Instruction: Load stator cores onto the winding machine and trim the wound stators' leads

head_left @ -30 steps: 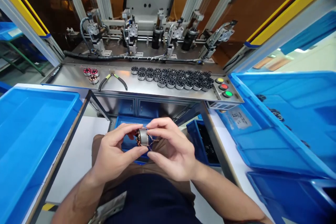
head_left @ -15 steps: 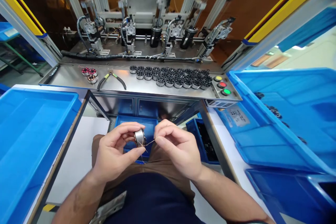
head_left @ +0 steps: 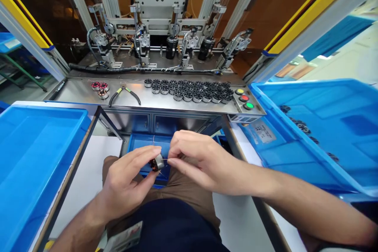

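My left hand (head_left: pixel 130 177) grips a motor stator (head_left: pixel 158 161), a short silver ring with dark slotted ends and copper windings, between thumb and fingers above my lap. Thin copper wire ends stick out of it. Pinched between thumb and fingertips, one wire (head_left: pixel 164 160) runs from the stator to my right hand (head_left: pixel 195 157). Cutting pliers (head_left: pixel 124 91) with black and green handles lie on the steel ledge (head_left: pixel 73 90), handles spread toward me. To their left sit a few stators (head_left: pixel 99 86) with red and copper windings.
Several black-topped stators (head_left: pixel 191 89) stand in rows on the ledge, beside yellow, red and green buttons (head_left: pixel 244 98). Behind is a machine with clamps (head_left: pixel 143 43). Blue bins flank me: left (head_left: pixel 41 118), right (head_left: pixel 319 90). Another blue bin (head_left: pixel 141 139) sits below my hands.
The stator has turned and tilted in my left hand. My right hand has moved slightly left, closer to it, with its forearm swung outward. The view has shifted a little.
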A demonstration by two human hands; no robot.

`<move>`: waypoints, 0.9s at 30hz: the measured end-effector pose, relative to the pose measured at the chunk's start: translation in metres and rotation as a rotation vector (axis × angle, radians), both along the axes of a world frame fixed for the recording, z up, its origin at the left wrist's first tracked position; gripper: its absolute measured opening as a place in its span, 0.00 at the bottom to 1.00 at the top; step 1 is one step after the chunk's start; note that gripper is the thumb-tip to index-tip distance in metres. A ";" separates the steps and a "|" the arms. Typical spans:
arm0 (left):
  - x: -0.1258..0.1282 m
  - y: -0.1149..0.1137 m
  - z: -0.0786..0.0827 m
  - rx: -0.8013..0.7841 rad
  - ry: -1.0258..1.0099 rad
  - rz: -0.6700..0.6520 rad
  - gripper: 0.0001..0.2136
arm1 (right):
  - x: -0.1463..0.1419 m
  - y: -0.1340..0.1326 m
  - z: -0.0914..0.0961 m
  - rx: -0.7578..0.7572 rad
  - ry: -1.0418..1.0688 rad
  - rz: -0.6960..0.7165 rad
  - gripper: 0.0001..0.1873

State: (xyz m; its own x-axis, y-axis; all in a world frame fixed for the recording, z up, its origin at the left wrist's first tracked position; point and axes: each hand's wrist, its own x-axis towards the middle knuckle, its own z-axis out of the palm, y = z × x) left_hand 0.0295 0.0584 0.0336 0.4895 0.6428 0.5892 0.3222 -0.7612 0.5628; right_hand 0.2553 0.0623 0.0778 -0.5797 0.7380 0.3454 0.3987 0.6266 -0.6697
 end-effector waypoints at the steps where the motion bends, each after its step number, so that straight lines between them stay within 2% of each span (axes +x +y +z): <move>1: -0.002 -0.001 0.000 -0.024 -0.003 -0.030 0.29 | 0.003 0.002 0.001 0.054 -0.049 0.033 0.08; 3: -0.007 -0.003 0.001 -0.077 -0.008 -0.088 0.27 | 0.011 0.008 0.002 0.114 -0.169 0.082 0.09; 5: -0.011 -0.005 0.001 -0.129 -0.022 -0.112 0.25 | 0.020 0.013 0.003 0.111 -0.295 0.094 0.11; 8: -0.013 -0.005 -0.001 -0.145 -0.043 -0.061 0.24 | 0.028 0.016 0.010 0.175 -0.336 -0.030 0.09; 10: -0.010 -0.004 -0.002 -0.112 -0.039 0.006 0.23 | 0.022 0.012 0.016 0.271 -0.266 -0.068 0.07; 12: -0.006 -0.004 -0.003 -0.074 -0.033 0.054 0.23 | 0.008 0.005 0.018 0.354 -0.238 -0.013 0.11; 15: -0.006 -0.004 -0.003 -0.040 -0.039 0.083 0.22 | -0.015 -0.004 0.012 0.456 -0.304 0.074 0.10; 18: -0.018 -0.005 -0.005 -0.104 -0.057 0.084 0.21 | -0.020 0.001 0.005 0.431 -0.339 0.122 0.11; 21: -0.035 -0.004 -0.009 -0.286 -0.133 0.108 0.18 | -0.015 0.028 0.008 0.249 -0.309 0.149 0.11; 23: -0.042 0.000 -0.014 -0.428 -0.284 0.165 0.16 | -0.021 0.059 0.011 0.140 -0.278 0.083 0.09; 25: -0.044 0.005 -0.018 -0.550 -0.480 0.241 0.16 | -0.039 0.099 0.008 0.091 -0.278 -0.110 0.09; 27: -0.043 0.009 -0.021 -0.632 -0.635 0.289 0.18 | -0.066 0.140 -0.001 0.079 -0.347 -0.325 0.12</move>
